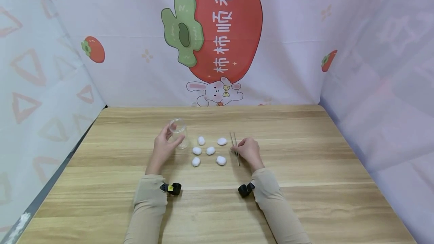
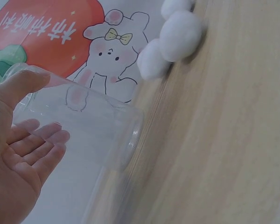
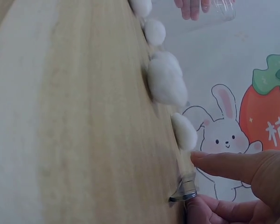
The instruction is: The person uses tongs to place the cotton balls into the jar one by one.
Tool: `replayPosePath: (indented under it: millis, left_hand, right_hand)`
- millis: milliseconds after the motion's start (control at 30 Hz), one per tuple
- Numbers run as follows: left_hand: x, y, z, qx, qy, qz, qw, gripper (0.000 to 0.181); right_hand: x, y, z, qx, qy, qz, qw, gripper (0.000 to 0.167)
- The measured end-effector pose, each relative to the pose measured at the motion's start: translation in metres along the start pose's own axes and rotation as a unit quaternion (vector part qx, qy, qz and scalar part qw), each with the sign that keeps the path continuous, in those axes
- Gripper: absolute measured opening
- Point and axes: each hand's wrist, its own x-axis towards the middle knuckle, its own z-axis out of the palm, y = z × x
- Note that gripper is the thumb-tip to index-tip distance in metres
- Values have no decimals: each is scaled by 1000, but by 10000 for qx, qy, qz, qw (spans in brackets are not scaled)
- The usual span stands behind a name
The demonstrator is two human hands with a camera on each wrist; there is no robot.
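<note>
cotton balls (image 1: 210,150), six of them, lie on the wooden table (image 1: 203,214) between the hands; the right wrist view cuts one off at its top edge. the right hand (image 1: 249,150) covers the middle of the tweezers (image 1: 239,160), its thumb and fingers parted, the thumb clear of the metal. the left hand (image 1: 165,147) curls around the clear jar (image 1: 178,135), whose see-through base is hard to make out against the wood. black wrist cameras (image 1: 174,189) sit by both cuffs; a printed cloth (image 1: 129,74) hangs behind.
</note>
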Motion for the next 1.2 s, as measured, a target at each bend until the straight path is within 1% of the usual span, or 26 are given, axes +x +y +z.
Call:
replayPosePath:
  millis: [200, 500, 733, 1000, 1100, 1133, 1200]
  left_hand:
    - [0, 0, 1, 12, -43, -1, 10000, 72]
    - [0, -1, 1, 46, -34, 10, 10000, 73]
    - [0, -1, 2, 66, -17, -2, 10000, 73]
    - [-1, 0, 1, 32, -47, -33, 10000, 73]
    - [-1, 1, 2, 30, -55, -20, 10000, 72]
    - [-1, 1, 2, 36, -55, -17, 10000, 72]
    - [-1, 1, 2, 38, -51, -20, 10000, 72]
  right_hand:
    - [1, 1, 3, 76, 45, 25, 10000, 23]
    - [4, 4, 2, 194, -46, 105, 9997, 23]
    - [5, 6, 1, 112, -44, 56, 9999, 21]
    - [7, 7, -2, 194, -259, 203, 9993, 19]
    - [6, 6, -4, 243, -332, 156, 9990, 18]
    - [6, 6, -5, 283, -358, 141, 9989, 18]
    - [7, 7, -6, 544, -419, 167, 9975, 16]
